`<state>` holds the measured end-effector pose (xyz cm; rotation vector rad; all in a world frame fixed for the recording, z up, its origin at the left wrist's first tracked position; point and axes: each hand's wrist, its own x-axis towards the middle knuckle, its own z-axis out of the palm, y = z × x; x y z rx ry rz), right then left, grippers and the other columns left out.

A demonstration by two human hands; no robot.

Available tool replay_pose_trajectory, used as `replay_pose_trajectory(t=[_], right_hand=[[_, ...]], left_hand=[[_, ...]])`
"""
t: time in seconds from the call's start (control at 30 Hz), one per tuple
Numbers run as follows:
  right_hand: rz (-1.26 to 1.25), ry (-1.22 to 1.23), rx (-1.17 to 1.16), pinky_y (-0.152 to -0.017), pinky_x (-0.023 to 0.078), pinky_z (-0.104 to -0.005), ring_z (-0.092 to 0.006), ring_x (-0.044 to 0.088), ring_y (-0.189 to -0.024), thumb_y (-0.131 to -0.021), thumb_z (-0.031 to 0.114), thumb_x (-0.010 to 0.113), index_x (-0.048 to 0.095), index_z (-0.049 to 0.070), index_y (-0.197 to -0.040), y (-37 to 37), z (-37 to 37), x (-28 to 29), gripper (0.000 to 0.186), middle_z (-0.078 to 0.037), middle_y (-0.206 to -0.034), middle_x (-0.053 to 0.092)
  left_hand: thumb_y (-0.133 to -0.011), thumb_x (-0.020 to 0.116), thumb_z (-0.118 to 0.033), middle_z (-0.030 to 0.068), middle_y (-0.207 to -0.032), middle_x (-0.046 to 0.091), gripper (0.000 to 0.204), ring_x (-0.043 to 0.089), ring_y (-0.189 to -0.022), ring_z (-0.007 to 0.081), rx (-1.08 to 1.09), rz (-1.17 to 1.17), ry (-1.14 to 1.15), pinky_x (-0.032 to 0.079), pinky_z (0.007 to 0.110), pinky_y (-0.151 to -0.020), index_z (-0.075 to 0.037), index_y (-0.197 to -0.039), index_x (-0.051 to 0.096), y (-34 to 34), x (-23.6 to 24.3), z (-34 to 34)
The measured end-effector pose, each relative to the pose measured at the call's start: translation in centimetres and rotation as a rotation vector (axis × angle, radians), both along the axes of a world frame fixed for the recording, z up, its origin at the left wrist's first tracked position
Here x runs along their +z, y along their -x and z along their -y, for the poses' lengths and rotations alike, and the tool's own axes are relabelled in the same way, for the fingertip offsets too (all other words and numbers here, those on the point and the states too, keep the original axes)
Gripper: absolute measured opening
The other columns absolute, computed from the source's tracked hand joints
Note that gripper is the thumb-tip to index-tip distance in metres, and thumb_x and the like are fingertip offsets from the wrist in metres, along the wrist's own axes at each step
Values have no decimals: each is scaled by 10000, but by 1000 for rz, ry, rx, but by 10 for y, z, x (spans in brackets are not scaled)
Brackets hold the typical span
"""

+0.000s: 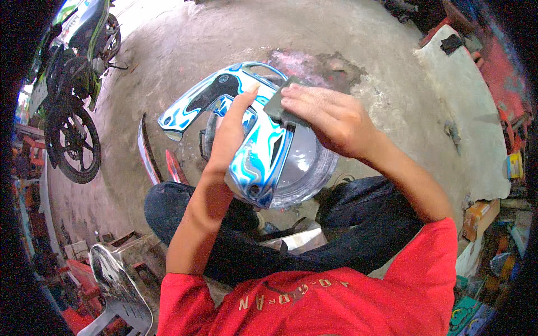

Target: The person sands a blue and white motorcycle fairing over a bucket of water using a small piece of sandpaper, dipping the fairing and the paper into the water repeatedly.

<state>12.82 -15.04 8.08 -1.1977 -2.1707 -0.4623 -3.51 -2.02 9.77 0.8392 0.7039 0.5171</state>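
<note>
A curved, blue, white and black patterned plastic panel (pixel 260 162) is held over a round basin of greyish water (pixel 314 190). My left hand (pixel 235 120) grips the panel at its middle, thumb resting on the patterned surface. My right hand (pixel 330 117) holds a dark grey-green sheet or pad (pixel 280 98) against the panel's upper right part, fingers pressed over it; whether it is paper or a pad, I cannot tell. A dark curved piece (pixel 147 148) and a red piece (pixel 175 167) lie on the floor to the left of the basin, beside my knee.
A motorbike (pixel 70 112) stands at the upper left on the concrete floor (pixel 196 33). A scuffed plastic chair (pixel 115 269) is at the lower left. A pale board (pixel 459 112) with a dark item on it, a wooden block (pixel 479 224) and clutter line the right side.
</note>
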Motion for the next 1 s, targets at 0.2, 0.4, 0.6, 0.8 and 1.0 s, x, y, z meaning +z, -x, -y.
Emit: replay_pose_trajectory(t=[0.2,0.4,0.6,0.8,1.0], right_hand=[[19,85,218,-988,560,-392,-286,690,-1143,-853,174,628,674,20,-1197,41,20,9,380,-155,-1234,701],[-140,128,199,-966,566,-406,-290,692,-1123,-877,153,640,668,43,-1250,38,19,-1,391,-141,-1247,697],[-22,49,-34,-982,558,-405,-287,686,-1139,-870,131,639,675,35,-1210,3,5,3,355,-138,-1229,704],[-88,164,99,-999,549,-409,-303,683,-1147,-903,189,586,678,17,-1196,7,8,1,352,-150,-1256,693],[-1,170,367,-1007,545,-397,-313,674,-1170,-896,161,587,661,66,-1241,58,15,0,365,-131,-1278,692]], left_hand=[[-960,649,-262,49,-949,729,245,704,-817,140,34,38,-28,564,297,-734,-59,-1089,697,-5,-15,-3],[-967,625,-244,58,-1022,728,304,706,-888,151,-29,106,109,568,308,-794,-50,-1192,688,-8,-19,-5],[-964,625,-239,59,-1000,728,291,702,-871,146,3,70,78,562,303,-782,-46,-1171,693,-4,-21,-4],[-948,635,-235,57,-959,725,258,698,-883,150,-33,1,135,566,307,-773,-46,-1109,707,-7,-28,-5],[-936,635,-240,73,-987,732,257,713,-890,155,19,155,121,578,324,-735,-54,-1094,714,-14,-36,-13]])
